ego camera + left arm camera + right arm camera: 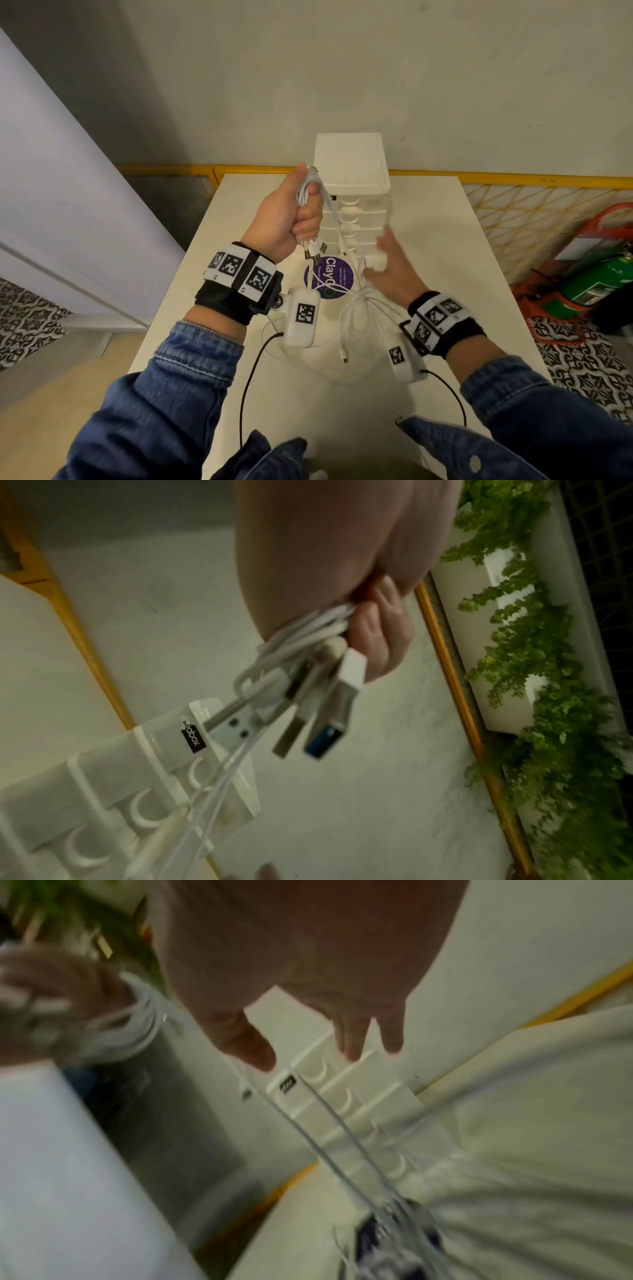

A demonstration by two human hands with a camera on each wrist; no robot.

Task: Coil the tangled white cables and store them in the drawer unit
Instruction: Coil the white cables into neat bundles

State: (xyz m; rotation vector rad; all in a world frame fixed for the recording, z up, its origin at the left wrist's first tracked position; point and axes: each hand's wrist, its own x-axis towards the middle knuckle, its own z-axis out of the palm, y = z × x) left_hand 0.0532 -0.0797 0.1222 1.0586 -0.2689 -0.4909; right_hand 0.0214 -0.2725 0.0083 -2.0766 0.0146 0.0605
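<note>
My left hand (298, 219) is raised over the table and grips a bunch of white cables (308, 192). Their USB plugs (322, 723) hang below the fist (373, 631). Loose strands (339, 236) trail from the fist down to a tangle (363, 308) on the table. My right hand (387, 263) hovers open with spread fingers (356, 1039) in front of the white drawer unit (352, 192), above the tangle, and holds nothing. It looks blurred. The drawers (346, 1096) appear closed.
The white table (445, 257) carries a purple round sticker (329, 277) in front of the drawer unit. A yellow rail (513, 178) runs behind the table. A green fire extinguisher in a red stand (596, 274) sits on the floor at right. A pale wall panel (51, 171) stands left.
</note>
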